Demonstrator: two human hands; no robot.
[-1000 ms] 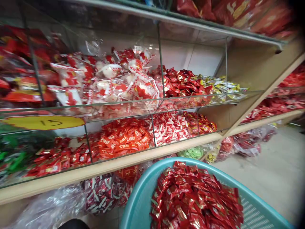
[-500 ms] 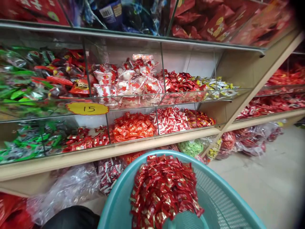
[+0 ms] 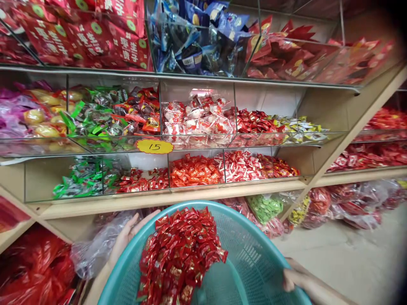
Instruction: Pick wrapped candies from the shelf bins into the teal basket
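Note:
A teal plastic basket [image 3: 254, 237] with perforated walls is right in front of me, and a heap of small red-wrapped candies [image 3: 184, 254] lies against its left side. On the left, my left hand [image 3: 129, 233] presses against the basket's outer wall just under the rim, its fingers stretched along it. My right hand [image 3: 295, 277] grips the right rim, its fingertips hooked over to the inside. The basket's near part is cut off by the picture's lower edge.
Ahead stand shelves with clear dividers, holding wrapped sweets such as orange-red packets [image 3: 197, 171] and red-and-white ones [image 3: 199, 118]. A yellow price tag [image 3: 154, 146] reads 15. Bagged candies [image 3: 265, 207] lie under the bottom shelf; a red plastic bag [image 3: 34, 262] sits at lower left.
Both my hands have come into view at the basket's sides. The basket and candy heap have shifted left in the picture, and the view now takes in more of the upper shelves.

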